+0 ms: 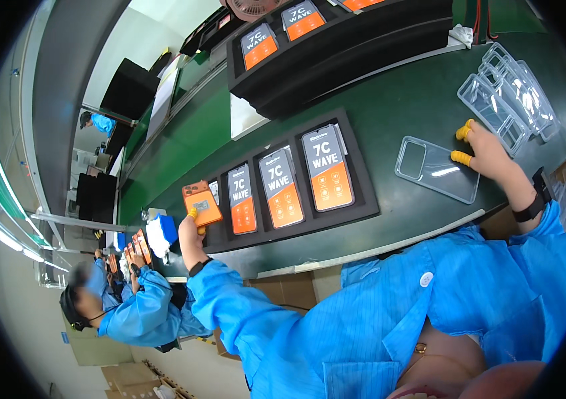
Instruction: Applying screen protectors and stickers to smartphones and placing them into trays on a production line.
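At the left end of a black foam tray (276, 234), my left hand (191, 238) grips an orange smartphone (201, 207), its back with the camera block facing up. Three phones with grey-and-orange front films (241, 199) lie in the tray's slots to the right of it. My right hand (489, 154), with yellow finger cots on thumb and finger, has its digits apart over the upper right edge of a clear phone case (448, 174). Whether the thumb touches that case I cannot tell. Just beyond the hand lies a pile of more clear cases (510, 100).
The green bench (396, 113) curves across the view. Stacked black foam trays with phones (336, 56) stand at the back. A blue-and-white item (161, 234) sits left of my left hand. A co-worker in blue (143, 316) works farther along the bench.
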Demonstrator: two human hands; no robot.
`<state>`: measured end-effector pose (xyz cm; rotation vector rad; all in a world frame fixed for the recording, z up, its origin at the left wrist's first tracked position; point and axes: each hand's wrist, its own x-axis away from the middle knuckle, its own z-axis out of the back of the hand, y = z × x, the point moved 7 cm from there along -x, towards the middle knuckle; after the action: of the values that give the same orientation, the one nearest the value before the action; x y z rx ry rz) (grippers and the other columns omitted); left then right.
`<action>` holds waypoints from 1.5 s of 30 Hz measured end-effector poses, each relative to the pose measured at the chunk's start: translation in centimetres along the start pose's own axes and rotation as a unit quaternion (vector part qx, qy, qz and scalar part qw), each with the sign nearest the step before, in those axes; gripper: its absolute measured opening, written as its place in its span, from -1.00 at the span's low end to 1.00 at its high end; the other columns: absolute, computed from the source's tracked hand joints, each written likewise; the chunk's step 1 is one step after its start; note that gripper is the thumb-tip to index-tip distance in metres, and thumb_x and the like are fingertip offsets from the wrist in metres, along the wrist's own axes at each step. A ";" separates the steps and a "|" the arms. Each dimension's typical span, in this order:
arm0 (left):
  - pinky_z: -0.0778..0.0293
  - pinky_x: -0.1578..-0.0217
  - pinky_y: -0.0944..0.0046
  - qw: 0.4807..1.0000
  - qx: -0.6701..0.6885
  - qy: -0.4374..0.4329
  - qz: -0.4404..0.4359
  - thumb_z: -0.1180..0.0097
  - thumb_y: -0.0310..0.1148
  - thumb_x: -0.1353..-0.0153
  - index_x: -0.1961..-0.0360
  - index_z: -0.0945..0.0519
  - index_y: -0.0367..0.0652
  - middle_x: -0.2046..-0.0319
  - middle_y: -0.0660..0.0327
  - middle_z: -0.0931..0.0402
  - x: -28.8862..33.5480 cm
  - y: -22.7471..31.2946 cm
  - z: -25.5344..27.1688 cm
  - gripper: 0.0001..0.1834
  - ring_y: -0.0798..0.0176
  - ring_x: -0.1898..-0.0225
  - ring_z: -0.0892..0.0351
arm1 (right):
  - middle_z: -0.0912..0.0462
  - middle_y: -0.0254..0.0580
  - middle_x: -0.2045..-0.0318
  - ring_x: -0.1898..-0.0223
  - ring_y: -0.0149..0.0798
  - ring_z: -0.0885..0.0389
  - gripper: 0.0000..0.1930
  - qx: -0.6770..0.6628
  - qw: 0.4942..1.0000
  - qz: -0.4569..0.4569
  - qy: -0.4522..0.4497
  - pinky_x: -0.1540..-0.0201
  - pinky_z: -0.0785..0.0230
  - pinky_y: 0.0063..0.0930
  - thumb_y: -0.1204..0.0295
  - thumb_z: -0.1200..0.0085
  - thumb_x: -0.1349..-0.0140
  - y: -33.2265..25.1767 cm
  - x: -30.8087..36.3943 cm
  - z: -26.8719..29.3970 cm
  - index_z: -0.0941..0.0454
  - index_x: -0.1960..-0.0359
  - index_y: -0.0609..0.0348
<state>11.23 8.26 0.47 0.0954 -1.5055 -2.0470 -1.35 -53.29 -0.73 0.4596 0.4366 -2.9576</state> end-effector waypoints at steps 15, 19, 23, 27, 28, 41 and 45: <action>-0.35 0.11 0.16 0.832 0.324 -0.444 -0.076 0.10 -0.29 -0.14 0.04 -0.27 -0.40 0.11 0.04 -0.37 20.6 1.2 -22.5 -0.56 0.11 0.11 -0.42 | -0.40 -0.18 0.30 0.14 -0.14 -0.27 -0.67 0.015 0.995 0.067 -0.069 0.10 -0.16 -0.39 0.61 -0.03 0.31 -0.1 1.2 -0.1 -0.46 0.36 0.17; -0.36 0.12 0.16 0.809 0.352 -0.469 -0.037 0.07 -0.27 -0.12 0.04 -0.27 -0.39 0.13 0.02 -0.39 23.1 0.9 -24.6 -0.54 0.10 0.13 -0.44 | -0.39 -0.22 0.37 0.21 -0.18 -0.30 -0.78 -0.011 0.991 0.125 -0.044 0.15 -0.17 -0.40 0.58 -0.05 0.34 -1.0 2.1 0.0 -0.49 0.51 0.18; -0.35 0.12 0.17 0.783 0.374 -0.496 -0.021 0.09 -0.28 -0.13 0.02 -0.27 -0.35 0.11 0.05 -0.38 24.4 0.9 -26.1 -0.56 0.12 0.12 -0.42 | -0.39 -0.28 0.46 0.27 -0.24 -0.31 -0.87 -0.087 0.979 0.178 -0.044 0.23 -0.20 -0.44 0.54 -0.04 0.22 -3.2 2.1 0.2 -0.50 0.53 0.14; -0.32 0.06 0.21 0.777 0.368 -0.510 -0.042 0.13 -0.30 -0.15 0.00 -0.25 -0.35 0.09 0.08 -0.36 25.2 1.4 -26.6 -0.57 0.15 0.08 -0.39 | -0.39 -0.25 0.47 0.29 -0.22 -0.31 -0.87 -0.134 0.971 0.187 -0.061 0.25 -0.22 -0.44 0.53 -0.04 0.20 -5.0 2.1 0.1 -0.50 0.51 0.16; -0.32 0.06 0.21 0.783 0.369 -0.500 -0.045 0.13 -0.30 -0.15 0.00 -0.25 -0.35 0.09 0.09 -0.36 25.2 1.3 -26.5 -0.57 0.15 0.08 -0.39 | -0.38 -0.23 0.47 0.31 -0.20 -0.32 -0.87 -0.144 0.967 0.201 -0.055 0.27 -0.24 -0.43 0.52 -0.04 0.19 -5.6 2.2 0.1 -0.50 0.50 0.16; -0.33 0.08 0.23 0.813 0.336 -0.466 -0.094 0.19 -0.33 -0.18 0.02 -0.27 -0.33 0.11 0.12 -0.37 25.8 1.4 -27.0 -0.62 0.18 0.09 -0.40 | -0.40 -0.25 0.49 0.32 -0.16 -0.33 -0.88 -0.180 0.954 0.218 -0.101 0.24 -0.24 -0.36 0.53 -0.03 0.20 -5.9 2.8 -0.6 -0.49 0.53 0.17; -0.32 0.08 0.23 0.815 0.337 -0.462 -0.091 0.18 -0.33 -0.18 0.02 -0.27 -0.32 0.11 0.11 -0.37 25.6 1.3 -26.8 -0.62 0.19 0.09 -0.39 | -0.42 -0.22 0.46 0.26 -0.17 -0.33 -0.89 -0.113 0.949 0.294 -0.032 0.11 -0.17 -0.27 0.56 -0.03 0.30 -5.1 1.2 1.7 -0.50 0.61 0.19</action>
<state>1.15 -27.43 -0.81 -0.5885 -2.8727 -1.6150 -3.76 -49.06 1.77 0.3820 0.5157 -2.3088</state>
